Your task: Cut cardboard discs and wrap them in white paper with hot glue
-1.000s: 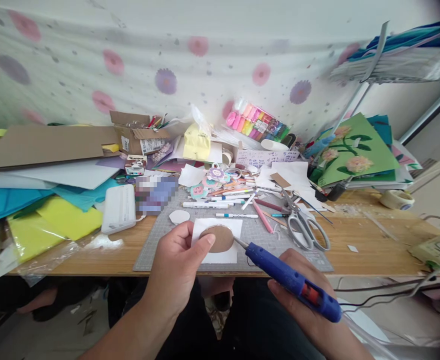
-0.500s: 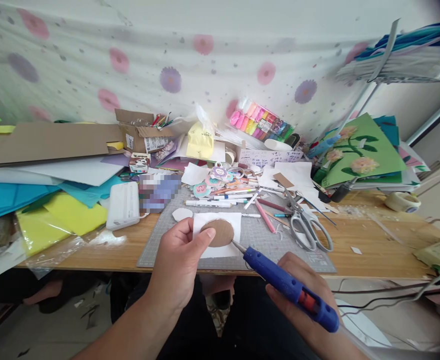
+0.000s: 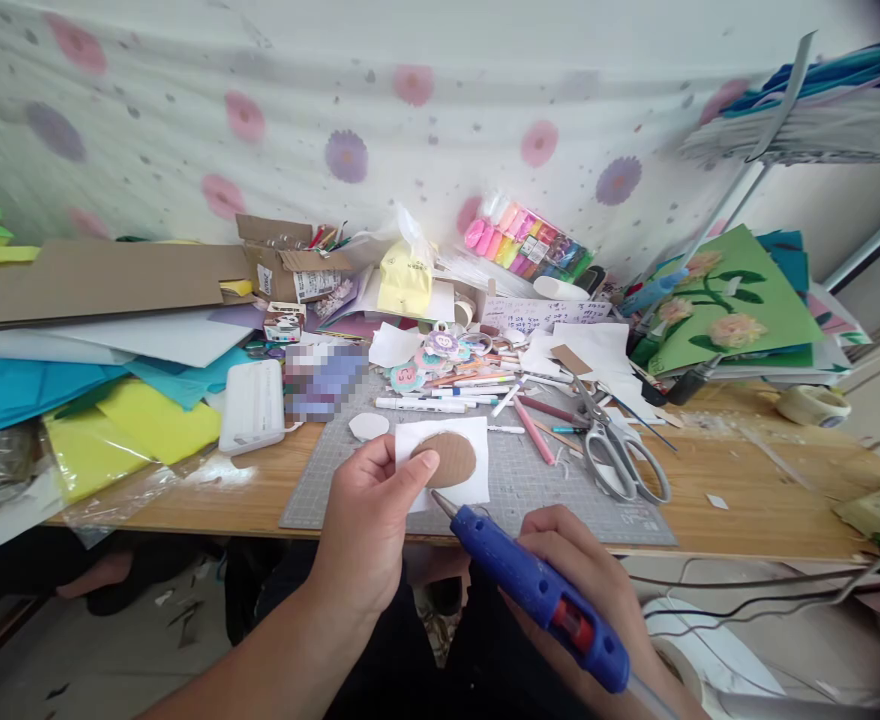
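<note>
Over the grey cutting mat [image 3: 335,490], the person's left hand [image 3: 369,510] pinches a brown cardboard oval [image 3: 451,460] already on square white paper [image 3: 467,495], still untrimmed, while the right hand [image 3: 597,575] grips a blue plastic glue gun [image 3: 534,585], tip near the oval's lower edge.

Handwritten "15" on white card [image 3: 552,314] — other figures blurred, box label [image 3: 317,286] — too small to read

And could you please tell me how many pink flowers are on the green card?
3: an upper flower, a left flower and a lower right flower, all on the green card. Others may be hidden behind things at its lower left edge.
</note>
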A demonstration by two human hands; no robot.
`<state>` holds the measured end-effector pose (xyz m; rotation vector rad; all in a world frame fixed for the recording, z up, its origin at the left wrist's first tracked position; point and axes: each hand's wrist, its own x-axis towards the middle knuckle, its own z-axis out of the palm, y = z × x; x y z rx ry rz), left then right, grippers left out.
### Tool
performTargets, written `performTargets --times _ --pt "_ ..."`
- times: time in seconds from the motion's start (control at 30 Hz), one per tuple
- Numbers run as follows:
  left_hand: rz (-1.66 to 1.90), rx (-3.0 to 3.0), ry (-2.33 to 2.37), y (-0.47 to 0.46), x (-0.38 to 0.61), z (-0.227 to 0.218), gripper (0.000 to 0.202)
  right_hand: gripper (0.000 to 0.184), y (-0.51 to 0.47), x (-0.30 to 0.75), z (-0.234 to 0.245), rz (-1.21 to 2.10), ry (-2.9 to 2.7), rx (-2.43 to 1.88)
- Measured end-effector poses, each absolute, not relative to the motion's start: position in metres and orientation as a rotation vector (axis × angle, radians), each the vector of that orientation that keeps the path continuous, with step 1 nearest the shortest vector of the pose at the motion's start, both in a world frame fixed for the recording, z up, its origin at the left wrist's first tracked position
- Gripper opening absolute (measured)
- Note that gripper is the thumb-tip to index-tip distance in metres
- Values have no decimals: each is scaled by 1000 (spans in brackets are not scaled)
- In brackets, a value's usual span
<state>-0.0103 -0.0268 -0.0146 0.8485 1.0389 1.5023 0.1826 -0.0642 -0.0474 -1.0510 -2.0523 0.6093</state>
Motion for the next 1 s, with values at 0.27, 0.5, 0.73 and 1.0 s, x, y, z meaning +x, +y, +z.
performTargets --times 0.27,0.5,0.73,1.0 --pt "1506 829 1015 -28 -12 -15 16 10 -62 185 -51 600 -2056 -1093" --pt "1516 792 1041 -27 -16 -13 13 11 -64 193 -47 514 -2079 -1136" --pt "1511 822 1046 -28 -17 -12 12 9 -62 197 -45 467 -2034 -1149" --pt "1486 1003 1139 -30 -20 -17 16 8 -60 201 -45 434 -1984 -1119"
